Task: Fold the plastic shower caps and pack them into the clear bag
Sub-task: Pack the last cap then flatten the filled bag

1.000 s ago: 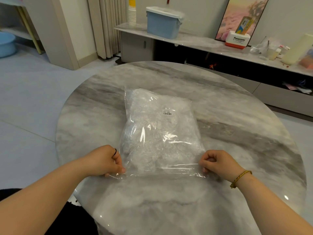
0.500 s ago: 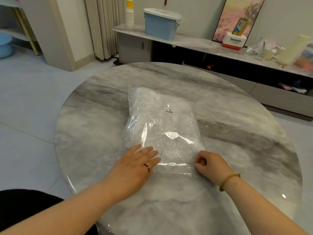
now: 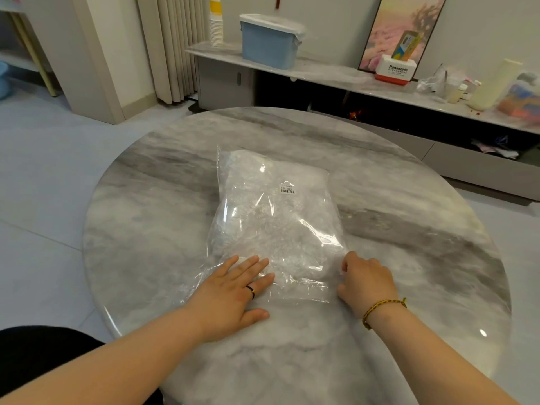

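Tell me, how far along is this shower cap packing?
Nearly finished, it seems. Done: the clear bag on the table looks stuffed with crumpled shower caps. In hand: the left hand presses flat on its near end while the right hand grips the near corner. To do: probably just sealing that end.

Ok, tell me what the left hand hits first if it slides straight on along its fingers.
The left hand lies flat on the near edge of the bag, pointing away and slightly right. Sliding on, it would probably run into the bulge of caps packed inside the bag.
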A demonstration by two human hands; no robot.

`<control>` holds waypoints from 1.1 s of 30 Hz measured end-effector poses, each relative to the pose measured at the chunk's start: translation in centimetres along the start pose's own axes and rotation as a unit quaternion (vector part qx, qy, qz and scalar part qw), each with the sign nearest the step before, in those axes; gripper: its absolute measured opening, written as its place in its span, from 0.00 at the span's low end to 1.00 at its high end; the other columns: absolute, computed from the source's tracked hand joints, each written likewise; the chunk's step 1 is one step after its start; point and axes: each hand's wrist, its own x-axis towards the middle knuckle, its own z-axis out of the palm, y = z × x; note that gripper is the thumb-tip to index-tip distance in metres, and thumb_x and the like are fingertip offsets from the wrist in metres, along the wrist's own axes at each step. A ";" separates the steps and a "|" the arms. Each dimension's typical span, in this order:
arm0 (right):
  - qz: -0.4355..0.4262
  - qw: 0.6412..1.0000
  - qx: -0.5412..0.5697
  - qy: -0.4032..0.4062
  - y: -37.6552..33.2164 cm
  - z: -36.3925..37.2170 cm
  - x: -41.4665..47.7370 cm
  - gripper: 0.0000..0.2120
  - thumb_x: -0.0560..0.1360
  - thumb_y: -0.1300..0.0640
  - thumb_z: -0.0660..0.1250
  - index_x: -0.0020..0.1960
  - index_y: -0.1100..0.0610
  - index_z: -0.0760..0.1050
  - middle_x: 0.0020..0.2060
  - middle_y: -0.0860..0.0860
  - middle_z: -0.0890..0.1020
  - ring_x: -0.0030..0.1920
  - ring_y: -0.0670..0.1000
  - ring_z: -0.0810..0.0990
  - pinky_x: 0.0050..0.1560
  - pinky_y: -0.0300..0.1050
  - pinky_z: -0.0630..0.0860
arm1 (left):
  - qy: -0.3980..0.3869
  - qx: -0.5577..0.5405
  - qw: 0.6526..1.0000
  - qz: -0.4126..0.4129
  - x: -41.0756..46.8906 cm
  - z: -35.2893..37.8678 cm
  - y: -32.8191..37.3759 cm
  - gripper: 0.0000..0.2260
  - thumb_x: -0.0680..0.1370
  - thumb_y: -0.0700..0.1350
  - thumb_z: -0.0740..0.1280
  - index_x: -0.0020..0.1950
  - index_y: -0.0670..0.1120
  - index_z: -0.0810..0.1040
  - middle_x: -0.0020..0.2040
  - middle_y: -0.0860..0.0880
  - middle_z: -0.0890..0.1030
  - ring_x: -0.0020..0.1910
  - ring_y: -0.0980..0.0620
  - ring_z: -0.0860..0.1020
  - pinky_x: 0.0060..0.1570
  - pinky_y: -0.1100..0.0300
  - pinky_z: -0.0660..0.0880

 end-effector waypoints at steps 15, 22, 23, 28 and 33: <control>-0.206 0.977 -0.055 -0.019 -4.0 5.8 -3.6 0.28 0.80 0.44 0.33 0.61 0.55 0.67 0.58 0.50 0.80 0.61 0.48 0.72 0.67 0.40 0.51 | -0.043 -0.004 0.999 0.014 0.0 -0.3 0.3 0.33 0.80 0.61 0.37 0.62 0.50 0.76 0.63 0.50 0.75 0.62 0.52 0.74 0.67 0.56 0.48; -0.114 0.989 -0.039 -0.086 -2.3 2.5 -3.4 0.73 0.36 0.29 0.10 0.75 0.58 0.38 0.72 0.48 0.35 0.75 0.50 0.38 0.65 0.37 0.30 | -0.028 -0.050 0.998 0.030 -0.1 -0.1 0.2 0.41 0.61 0.71 0.21 0.70 0.54 0.36 0.67 0.53 0.30 0.67 0.46 0.28 0.58 0.65 0.19; -0.108 0.988 -0.040 -0.106 -2.2 2.3 -3.5 0.73 0.33 0.29 0.10 0.75 0.58 0.36 0.72 0.49 0.33 0.74 0.50 0.35 0.65 0.38 0.30 | -0.051 -0.055 0.997 0.017 -0.2 -0.4 0.1 0.38 0.68 0.69 0.24 0.71 0.52 0.45 0.71 0.50 0.40 0.72 0.45 0.38 0.63 0.64 0.25; -0.114 0.988 0.035 -0.094 -2.4 2.5 -1.7 0.55 0.54 0.28 0.28 0.75 0.56 0.37 0.74 0.49 0.35 0.74 0.48 0.36 0.65 0.36 0.32 | -0.058 -0.075 0.995 -0.040 1.2 -0.6 -1.1 0.55 0.47 0.67 0.10 0.73 0.54 0.36 0.66 0.54 0.29 0.65 0.57 0.26 0.61 0.63 0.22; -0.141 0.989 0.028 -0.047 -3.0 2.3 1.1 0.52 0.54 0.35 0.27 0.76 0.53 0.40 0.75 0.50 0.40 0.75 0.47 0.38 0.62 0.35 0.26 | -0.055 -0.063 0.993 -0.089 3.2 -1.6 -4.0 0.45 0.59 0.64 0.21 0.76 0.54 0.42 0.75 0.55 0.37 0.74 0.57 0.37 0.70 0.56 0.34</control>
